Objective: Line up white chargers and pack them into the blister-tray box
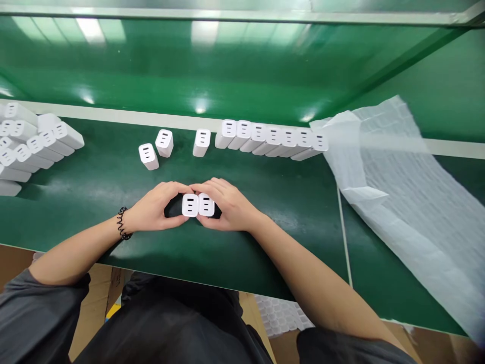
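Two white USB chargers stand side by side, touching, with their port faces toward me. My left hand (161, 206) is closed around the left charger (190, 206), thumb and fingers at its sides. Around the right charger (206, 205) my right hand (227, 206) is closed in the same way, and the fingertips of both hands meet near the top. Behind them a single charger (201, 142) stands alone. Two more, a front charger (149, 156) and a rear charger (164, 143), are to its left. A row of several chargers (273, 139) lines the back right.
A pile of several white chargers (34, 141) lies at the far left. Translucent bubble wrap (417, 202) drapes over the right side of the green table (265, 263). A green wall (227, 71) rises behind, and cardboard (93, 308) shows below the front edge.
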`<state>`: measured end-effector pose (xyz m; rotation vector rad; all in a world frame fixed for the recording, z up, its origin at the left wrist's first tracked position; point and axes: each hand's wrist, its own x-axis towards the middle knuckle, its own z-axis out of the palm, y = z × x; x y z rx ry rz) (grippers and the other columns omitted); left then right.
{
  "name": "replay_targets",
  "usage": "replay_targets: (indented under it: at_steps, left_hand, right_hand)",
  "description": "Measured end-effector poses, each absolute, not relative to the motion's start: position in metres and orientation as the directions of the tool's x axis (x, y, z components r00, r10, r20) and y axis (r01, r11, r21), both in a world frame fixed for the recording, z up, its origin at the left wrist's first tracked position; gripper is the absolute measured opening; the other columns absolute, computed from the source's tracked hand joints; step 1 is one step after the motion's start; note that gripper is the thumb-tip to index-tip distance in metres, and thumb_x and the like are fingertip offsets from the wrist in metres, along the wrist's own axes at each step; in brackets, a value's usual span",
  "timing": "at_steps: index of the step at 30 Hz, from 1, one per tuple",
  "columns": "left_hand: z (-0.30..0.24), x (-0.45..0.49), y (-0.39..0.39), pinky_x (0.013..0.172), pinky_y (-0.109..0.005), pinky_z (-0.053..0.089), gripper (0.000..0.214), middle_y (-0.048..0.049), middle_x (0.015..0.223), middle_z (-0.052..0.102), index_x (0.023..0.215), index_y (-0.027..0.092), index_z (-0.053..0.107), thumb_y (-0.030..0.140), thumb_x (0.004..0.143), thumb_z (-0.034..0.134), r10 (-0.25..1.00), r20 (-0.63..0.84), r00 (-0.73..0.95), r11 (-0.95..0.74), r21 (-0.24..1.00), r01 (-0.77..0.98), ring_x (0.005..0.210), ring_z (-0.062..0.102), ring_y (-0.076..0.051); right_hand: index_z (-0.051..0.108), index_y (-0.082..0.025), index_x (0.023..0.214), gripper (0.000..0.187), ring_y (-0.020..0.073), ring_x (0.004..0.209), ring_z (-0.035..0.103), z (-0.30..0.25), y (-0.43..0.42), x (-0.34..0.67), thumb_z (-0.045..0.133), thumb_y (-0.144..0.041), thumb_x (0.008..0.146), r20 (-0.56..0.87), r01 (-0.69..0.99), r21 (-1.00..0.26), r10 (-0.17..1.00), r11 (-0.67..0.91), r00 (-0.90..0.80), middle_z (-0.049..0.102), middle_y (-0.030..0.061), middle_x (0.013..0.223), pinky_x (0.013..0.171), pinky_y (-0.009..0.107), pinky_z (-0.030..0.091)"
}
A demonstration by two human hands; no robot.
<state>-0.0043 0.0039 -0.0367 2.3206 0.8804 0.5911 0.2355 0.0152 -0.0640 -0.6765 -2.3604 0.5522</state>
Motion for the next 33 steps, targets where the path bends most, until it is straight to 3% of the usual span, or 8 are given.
replay_targets:
  at_steps: [28, 33]
  left_hand:
    - [-0.0383, -0.0055, 0.0044, 0.096, -0.039, 0.050, 0.047, -0.0087, 0.123, 0.065, 0.131, 0.023, 0.048, 0.034, 0.089, 0.066, 0.700, 0.137, 0.701, -0.557, 0.718, 0.416, 0.112, 0.062, -0.023]
    - [-0.0384, -0.0041, 0.0048, 0.095, -0.038, 0.053, 0.040, -0.0080, 0.120, 0.067, 0.127, 0.024, 0.053, 0.030, 0.091, 0.067, 0.704, 0.230, 0.672, -0.582, 0.729, 0.360, 0.110, 0.063, -0.021]
  right_hand:
    - [0.038, -0.021, 0.141, 0.059, 0.0216, 0.087, 0.061, -0.0663, 0.0159, 0.2395, 0.062, -0.036, 0.090, 0.414, 0.305, -0.573, 0.590, 0.761, -0.693, 0.068, 0.0079, 0.109, 0.076, 0.038, 0.049]
    - [0.038, -0.023, 0.143, 0.060, 0.0222, 0.088, 0.064, -0.0687, 0.0156, 0.2399, 0.063, -0.034, 0.089, 0.434, 0.304, -0.581, 0.603, 0.755, -0.669, 0.069, 0.0081, 0.110, 0.076, 0.038, 0.051]
